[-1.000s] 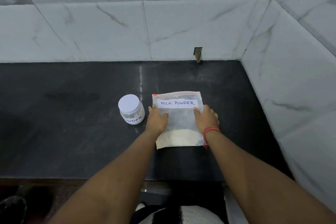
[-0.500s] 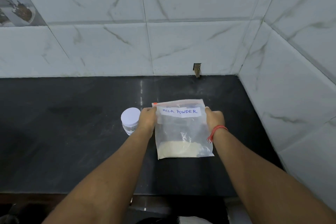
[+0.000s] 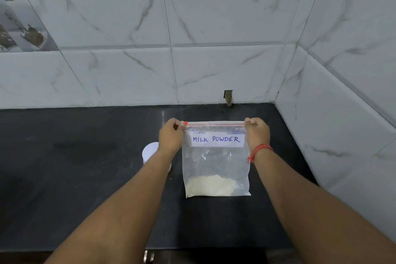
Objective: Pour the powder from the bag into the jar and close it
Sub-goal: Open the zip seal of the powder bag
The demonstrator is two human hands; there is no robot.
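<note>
Bag (image 3: 216, 163) is held upright over the dark counter (image 3: 75, 178), one top corner pinched in each fist: left hand (image 3: 171, 135) at the left end of the red zip strip (image 3: 214, 123), right hand (image 3: 257, 133) at the right end. Strip is stretched level from left to right between them, seemingly sealed. Powder (image 3: 212, 185) is settled at the bottom. Jar (image 3: 150, 153), white lid on, is half hidden just behind the left forearm, so the left hand is nearer to it. Opening likely comes next.
</note>
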